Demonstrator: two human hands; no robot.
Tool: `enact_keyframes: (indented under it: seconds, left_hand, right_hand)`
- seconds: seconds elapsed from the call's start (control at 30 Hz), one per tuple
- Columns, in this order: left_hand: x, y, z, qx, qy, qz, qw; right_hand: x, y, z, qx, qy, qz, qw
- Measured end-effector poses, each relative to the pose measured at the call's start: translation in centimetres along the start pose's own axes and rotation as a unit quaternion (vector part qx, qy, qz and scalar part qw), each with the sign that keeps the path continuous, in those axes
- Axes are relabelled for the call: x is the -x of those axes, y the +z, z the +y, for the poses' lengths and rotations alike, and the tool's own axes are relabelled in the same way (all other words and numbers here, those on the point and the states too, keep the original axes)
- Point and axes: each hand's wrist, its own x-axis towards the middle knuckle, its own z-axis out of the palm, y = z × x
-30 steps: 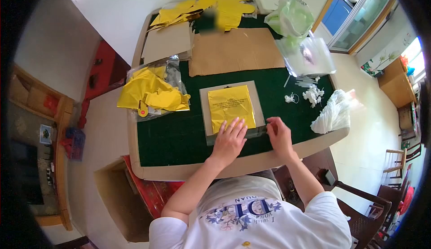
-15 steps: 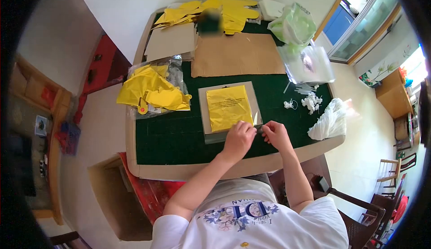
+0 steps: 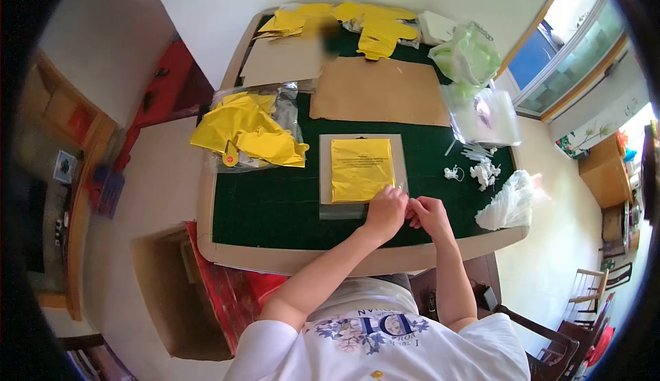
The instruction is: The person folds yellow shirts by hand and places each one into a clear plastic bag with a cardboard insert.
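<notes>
A folded yellow sheet with small print (image 3: 361, 168) lies on a grey board (image 3: 325, 175), inside a clear plastic bag (image 3: 333, 213) on the green table top. My left hand (image 3: 387, 213) is closed at the bag's lower right corner, its fingers pressed together beside the yellow sheet. Right next to it, almost touching, my right hand (image 3: 427, 216) is closed in a pinch. Whatever the fingers pinch is too small to make out.
Yellow pieces in clear bags (image 3: 254, 130) lie at the left. Grey boards (image 3: 282, 61), a brown cardboard sheet (image 3: 378, 92) and more yellow pieces (image 3: 381, 27) are behind. At the right are clear bags (image 3: 485, 116), white strings (image 3: 486, 173) and a white bundle (image 3: 505, 202).
The view has shifted, so the table appears further right. My hands have drawn closer together at the bag's corner.
</notes>
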Motion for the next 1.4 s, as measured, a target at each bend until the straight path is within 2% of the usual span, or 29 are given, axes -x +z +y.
enact_keyframes:
  seconds: [0.1, 0.2, 0.4, 0.47, 0.57, 0.73, 0.93, 1.17, 1.27, 1.37, 1.4]
  left_hand:
    - [0.0, 0.1, 0.2, -0.02, 0.025, 0.012, 0.999]
    - [0.3, 0.0, 0.1, 0.016, 0.036, 0.037, 0.999]
    - [1.5, -3.0, -0.1, 0.102, -0.006, 0.025, 0.994]
    - [1.4, -3.3, -0.6, 0.083, 0.008, 0.033, 0.996]
    - [1.0, -2.5, -0.6, 0.068, 0.038, 0.04, 0.996]
    - [0.3, 0.3, -0.5, -0.047, 0.088, 0.028, 0.995]
    - [0.3, -0.3, -0.6, -0.083, 0.105, 0.044, 0.99]
    - [0.7, -0.9, -0.1, -0.032, 0.102, 0.048, 0.993]
    - [1.5, -2.9, -0.9, 0.014, 0.076, 0.107, 0.991]
    - [3.6, -9.3, -2.3, 0.113, -0.038, 0.143, 0.983]
    - [4.8, -11.9, -3.6, 0.178, -0.133, 0.122, 0.967]
  right_hand:
    - [-0.2, 0.0, -0.2, 0.005, 0.002, 0.002, 1.0]
    - [-0.6, 0.0, 0.4, 0.004, -0.006, 0.016, 1.0]
    - [-0.9, 0.1, 1.0, -0.016, -0.011, 0.035, 0.999]
    - [-0.5, -0.1, -0.1, -0.053, 0.017, 0.008, 0.998]
    - [-0.6, -0.4, 0.2, -0.049, 0.01, -0.014, 0.999]
    - [-0.6, -0.4, 0.5, -0.05, -0.002, -0.011, 0.999]
    - [-0.7, -0.4, 0.4, -0.062, 0.013, -0.017, 0.998]
    - [-1.0, 0.0, 1.0, -0.086, 0.003, 0.004, 0.996]
    - [-1.1, -0.1, 1.3, -0.077, 0.007, 0.012, 0.997]
    - [-0.6, -0.1, 0.5, -0.082, 0.015, 0.015, 0.996]
    - [-0.7, -0.2, 0.7, -0.058, 0.001, 0.018, 0.998]
